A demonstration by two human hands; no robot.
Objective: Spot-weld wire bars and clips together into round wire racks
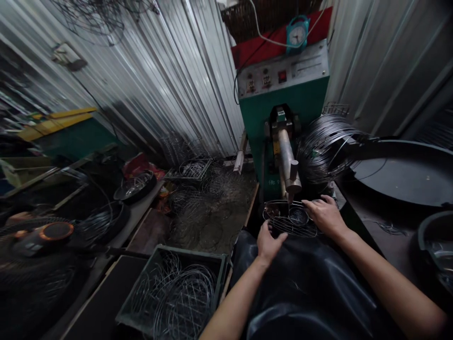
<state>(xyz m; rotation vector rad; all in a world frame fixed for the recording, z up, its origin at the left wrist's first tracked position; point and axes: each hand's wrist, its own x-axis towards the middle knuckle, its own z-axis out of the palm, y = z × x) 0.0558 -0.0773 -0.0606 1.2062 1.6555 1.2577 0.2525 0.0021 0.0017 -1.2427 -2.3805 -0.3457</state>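
Observation:
A round wire rack (292,226) sits below the spot welder's electrode arm (284,153), the upper tip coming down at the rack's far side. At the rack's right rim is my right hand (326,216), its thumb and fingertips closed on the outer wire. My left hand (269,243) is at the near left edge, thumb and fingers apart, its fingertips beside the rim; whether they touch it is hard to see. A small wire ring (299,216) shows within the rack, under the tip. A black apron (311,288) covers my lap just beneath.
The green welding machine (286,101) stands ahead, with a blue clock (297,33) on top. Bundled wire rings (327,146) hang at its right, by a large dark pan (406,174). Left are a crate (155,252) of wire grids and loose wire pieces (208,203).

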